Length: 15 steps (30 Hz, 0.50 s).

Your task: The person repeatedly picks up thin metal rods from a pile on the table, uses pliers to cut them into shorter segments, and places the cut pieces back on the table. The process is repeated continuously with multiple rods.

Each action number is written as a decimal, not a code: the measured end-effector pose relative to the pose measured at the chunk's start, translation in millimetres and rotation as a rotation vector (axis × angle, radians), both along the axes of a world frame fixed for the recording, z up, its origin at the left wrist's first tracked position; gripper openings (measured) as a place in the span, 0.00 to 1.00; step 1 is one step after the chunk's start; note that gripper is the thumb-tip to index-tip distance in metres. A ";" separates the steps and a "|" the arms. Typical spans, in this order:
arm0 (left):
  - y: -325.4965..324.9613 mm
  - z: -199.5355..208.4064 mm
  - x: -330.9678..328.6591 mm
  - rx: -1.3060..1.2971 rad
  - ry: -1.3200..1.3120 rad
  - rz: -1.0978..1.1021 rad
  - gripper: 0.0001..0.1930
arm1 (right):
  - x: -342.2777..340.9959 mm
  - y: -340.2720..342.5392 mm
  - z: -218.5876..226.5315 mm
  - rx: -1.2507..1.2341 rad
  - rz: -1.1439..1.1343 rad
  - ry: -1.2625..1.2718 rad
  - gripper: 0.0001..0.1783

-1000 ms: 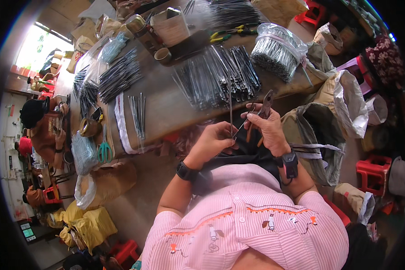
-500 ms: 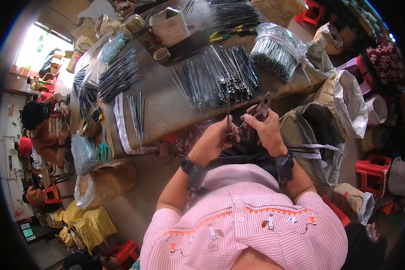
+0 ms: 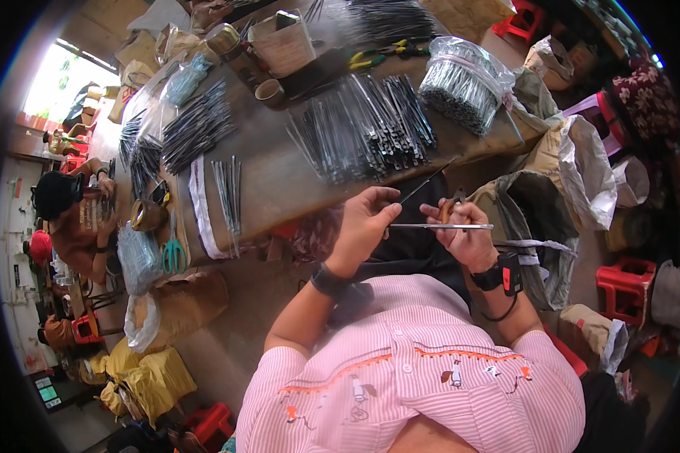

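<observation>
Just past the table's near edge, my left hand pinches thin metal strips between thumb and fingers. One bright metal strip runs sideways from it, across the front of my right hand. A darker strip slants up and away to the right. My right hand has its fingers curled around a small pair of pliers, mostly hidden in the palm. Whether its fingers also touch the bright strip I cannot tell. Beyond my hands, a broad row of similar strips lies on the table.
A plastic-wrapped bundle of strips stands at the table's right. More strips and a few loose ones lie left. Teal-handled scissors hang at the left edge. Open sacks stand right; another person sits far left.
My hands have moved slightly apart, and the right has turned so the pliers no longer point away. The bright strip now lies sideways between them, and the dark strip slants outward.
</observation>
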<state>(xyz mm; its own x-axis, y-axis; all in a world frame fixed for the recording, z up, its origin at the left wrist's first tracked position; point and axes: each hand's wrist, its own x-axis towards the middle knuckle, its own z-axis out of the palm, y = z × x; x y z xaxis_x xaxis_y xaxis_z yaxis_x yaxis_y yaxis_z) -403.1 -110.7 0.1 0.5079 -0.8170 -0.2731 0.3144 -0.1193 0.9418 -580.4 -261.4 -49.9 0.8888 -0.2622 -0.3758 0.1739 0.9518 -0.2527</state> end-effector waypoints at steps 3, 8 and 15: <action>-1.7 4.2 -5.8 0.002 -0.293 0.045 0.09 | -9.6 7.6 -1.6 -0.116 0.096 0.036 0.23; -3.1 7.0 -7.1 -0.069 -0.659 0.055 0.09 | -6.0 22.0 3.4 -0.811 0.257 0.296 0.34; -2.6 4.1 -6.7 -0.059 -0.626 0.041 0.11 | 3.4 16.3 -0.3 -1.456 0.305 0.397 0.41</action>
<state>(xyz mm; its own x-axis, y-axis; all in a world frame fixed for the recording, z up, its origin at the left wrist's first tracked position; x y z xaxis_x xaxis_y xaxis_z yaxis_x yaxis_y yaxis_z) -409.8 -113.3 4.2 0.5877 -0.7983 0.1316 -0.2959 -0.0607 0.9533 -577.0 -245.1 -50.2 0.8829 -0.4328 -0.1819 -0.2768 -0.1670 -0.9463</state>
